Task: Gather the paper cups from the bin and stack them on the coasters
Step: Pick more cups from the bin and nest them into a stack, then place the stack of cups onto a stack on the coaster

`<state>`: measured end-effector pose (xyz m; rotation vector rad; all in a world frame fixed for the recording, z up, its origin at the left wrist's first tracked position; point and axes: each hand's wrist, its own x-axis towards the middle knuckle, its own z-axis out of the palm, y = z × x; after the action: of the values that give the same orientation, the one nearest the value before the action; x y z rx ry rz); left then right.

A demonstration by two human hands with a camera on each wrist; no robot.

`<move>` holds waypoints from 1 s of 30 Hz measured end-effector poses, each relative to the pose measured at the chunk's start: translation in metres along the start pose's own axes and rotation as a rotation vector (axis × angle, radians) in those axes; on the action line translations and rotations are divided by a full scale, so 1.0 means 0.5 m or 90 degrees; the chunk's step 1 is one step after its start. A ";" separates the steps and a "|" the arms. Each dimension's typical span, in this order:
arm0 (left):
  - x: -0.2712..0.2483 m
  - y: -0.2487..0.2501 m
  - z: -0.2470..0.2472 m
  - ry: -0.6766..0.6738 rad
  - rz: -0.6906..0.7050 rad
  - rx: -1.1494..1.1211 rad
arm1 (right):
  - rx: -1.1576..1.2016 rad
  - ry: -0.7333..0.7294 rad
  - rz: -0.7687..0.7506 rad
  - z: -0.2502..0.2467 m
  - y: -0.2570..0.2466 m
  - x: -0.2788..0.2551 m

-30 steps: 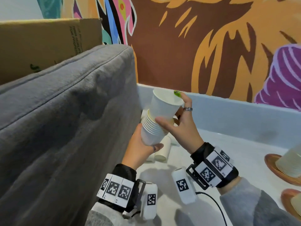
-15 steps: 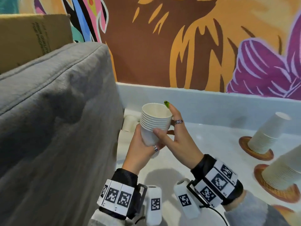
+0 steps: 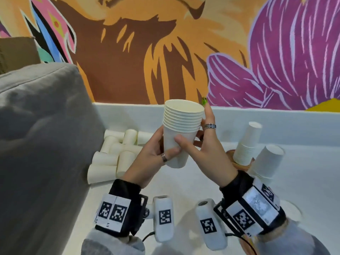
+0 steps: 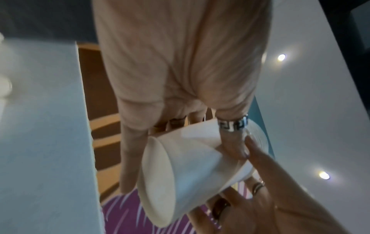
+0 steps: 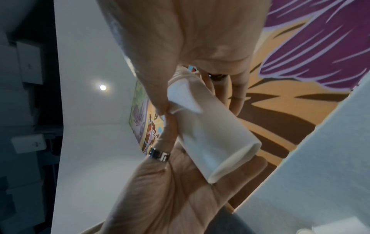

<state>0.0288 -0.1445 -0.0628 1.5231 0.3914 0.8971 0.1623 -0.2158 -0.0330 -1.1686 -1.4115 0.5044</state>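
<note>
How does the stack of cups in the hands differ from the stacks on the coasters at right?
The held stack is mouth up; the coaster stacks are mouth down. The held stack is gripped clear of the surface by the left hand and right hand; the coaster stacks rest untouched. The held stack looks shorter, with fewer rims. Both are plain white nested paper cups.

Grey sleeves [image 3: 114, 243], black wristbands [image 3: 125, 190] bearing square-code tags, silver rings [image 3: 210, 126].

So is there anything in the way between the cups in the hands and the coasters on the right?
Nothing visible blocks the way. The held stack is up in both hands, and only bare white surface lies toward the coasters, which already carry upside-down stacks.
</note>
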 end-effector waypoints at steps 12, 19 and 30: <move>0.029 0.024 0.257 0.010 -0.022 -0.004 | -0.072 0.063 -0.038 -0.250 -0.022 -0.109; 0.061 0.056 0.323 0.030 -0.005 0.010 | -0.001 0.015 0.022 -0.342 0.006 -0.120; 0.102 0.018 0.370 0.088 -0.074 0.012 | 0.010 -0.043 0.083 -0.413 0.050 -0.149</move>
<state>0.1931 -0.2367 -0.0263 1.4450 0.5844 0.9111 0.3475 -0.3358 -0.0428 -1.2460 -1.3921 0.6505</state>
